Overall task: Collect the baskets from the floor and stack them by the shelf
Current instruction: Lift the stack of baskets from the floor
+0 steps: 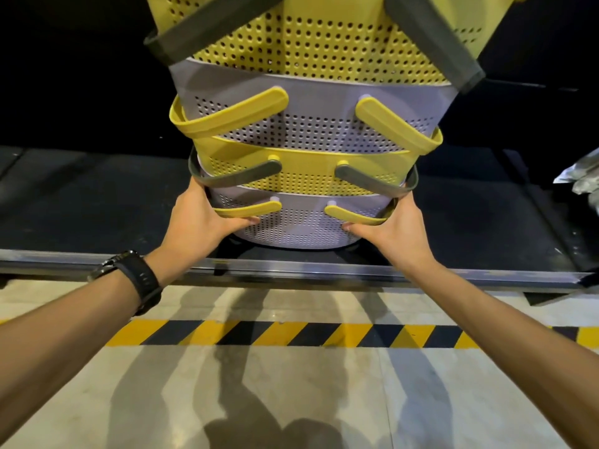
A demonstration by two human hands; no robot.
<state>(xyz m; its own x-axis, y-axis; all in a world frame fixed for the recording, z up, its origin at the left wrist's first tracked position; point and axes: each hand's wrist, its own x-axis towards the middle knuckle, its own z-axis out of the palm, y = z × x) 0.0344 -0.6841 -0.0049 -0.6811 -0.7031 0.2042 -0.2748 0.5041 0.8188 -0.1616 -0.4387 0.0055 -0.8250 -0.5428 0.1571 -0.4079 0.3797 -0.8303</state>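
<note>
Dim room: a dark low shelf (97, 202) with a metal front edge (291, 270), pale concrete floor (291, 400) before it, a hazard stripe (291, 333) at 6 o'clock, crumpled wrapping (583, 179) at 3 o'clock. Your stack of baskets (304, 150), grey and yellow alternating, stands at centre on or just above the shelf; contact cannot be confirmed. Left hand (201, 222) and right hand (389, 228) are pressed against the bottom grey basket (301, 231). Risk: the stack is tall and loose handles hang at its sides; letting go unevenly could tip it toward 6 o'clock.

Both forearms bare, no sleeves visible. Left wrist carries a black wristwatch (129, 273) with a perforated strap. No rings seen.
</note>
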